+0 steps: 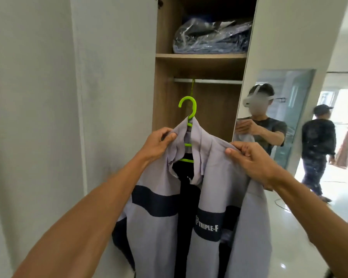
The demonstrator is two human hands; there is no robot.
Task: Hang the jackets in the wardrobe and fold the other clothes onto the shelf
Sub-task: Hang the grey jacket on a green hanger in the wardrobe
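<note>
The fingers [170,137] of my left hand [159,144] are curled together and pinch the collar of a grey work jacket [215,177] on my left side, with the thumb on the front of the cloth. My right hand [249,159] has its fingers clamped on the jacket's shoulder on my right, with the fabric bunched under them. Both arms reach forward and hold the jacket up in front of the open wardrobe [163,97].

The jacket has dark navy bands across the chest and sleeves, and the band on my right reads "TRIPLE-F" in white letters. Its front hangs open over a dark lining. It sits on a bright green plastic hanger [189,109], whose rungs show inside the collar and whose hook rises above it.

The hook is below the wardrobe's metal rail [209,81], near its left end, and does not touch it. A thin green strand hangs from the rail just above the hook.

Over the rail is a wooden shelf [199,56]. A bundle of clothes wrapped in clear plastic [211,37] lies on it and reaches its right end.

To my right the white wardrobe door [285,37] carries a mirror [297,137] that reflects me with a headset on. Past the door's edge a person in dark clothes and a cap [317,147] stands on the glossy white floor [289,247].
</note>
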